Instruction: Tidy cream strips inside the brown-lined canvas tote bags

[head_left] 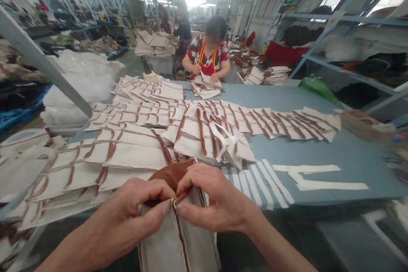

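A cream fabric piece [162, 244] with brown edging and a brown lining hangs upright in front of me, below the table's near edge. My left hand [137, 216] pinches its top edge at the brown-trimmed seam, thumb against forefinger. Just to the right, my right hand [210, 199] grips the same edge between thumb and fingers, with the thumbtips close together on either side of the seam. The brown lining [172, 174] shows behind my fingers. The lower end of the piece runs out of view.
Overlapping cream pieces with brown trim [134, 153] cover much of the blue table [318, 153]. White strips [264, 182] lie at the right front. Across the table, a person [207, 55] handles similar pieces. A cardboard box [360, 123] stands at the right, beside shelves.
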`<move>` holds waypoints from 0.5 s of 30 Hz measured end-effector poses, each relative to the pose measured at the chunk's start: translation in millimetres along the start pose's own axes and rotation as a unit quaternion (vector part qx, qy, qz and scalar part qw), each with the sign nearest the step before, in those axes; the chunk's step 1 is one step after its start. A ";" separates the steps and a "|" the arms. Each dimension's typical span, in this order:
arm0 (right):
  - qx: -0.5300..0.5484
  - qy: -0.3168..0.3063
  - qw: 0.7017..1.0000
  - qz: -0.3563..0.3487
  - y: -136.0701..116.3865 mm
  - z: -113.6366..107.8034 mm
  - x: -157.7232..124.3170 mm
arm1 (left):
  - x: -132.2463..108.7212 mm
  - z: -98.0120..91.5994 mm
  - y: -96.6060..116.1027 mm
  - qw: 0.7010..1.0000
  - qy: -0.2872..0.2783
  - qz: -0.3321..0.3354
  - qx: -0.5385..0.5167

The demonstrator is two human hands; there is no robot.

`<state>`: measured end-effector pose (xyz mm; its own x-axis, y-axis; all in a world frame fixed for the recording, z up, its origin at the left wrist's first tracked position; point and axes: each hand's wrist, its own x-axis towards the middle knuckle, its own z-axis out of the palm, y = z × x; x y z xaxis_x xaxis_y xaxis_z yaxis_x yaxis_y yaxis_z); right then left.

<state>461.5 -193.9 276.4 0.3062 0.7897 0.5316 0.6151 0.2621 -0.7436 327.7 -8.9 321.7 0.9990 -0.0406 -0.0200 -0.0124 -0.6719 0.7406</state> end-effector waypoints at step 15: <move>-0.100 0.079 0.986 0.109 -32.6 21.5 -9.5 | -14.2 10.1 -11.4 0.998 0.041 -0.047 -0.032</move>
<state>422.9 -198.0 286.8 0.5468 0.7152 0.4352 0.6478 -0.0320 -0.7612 313.1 -8.1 306.8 0.9958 0.0825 -0.0391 0.0820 -0.6208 0.7797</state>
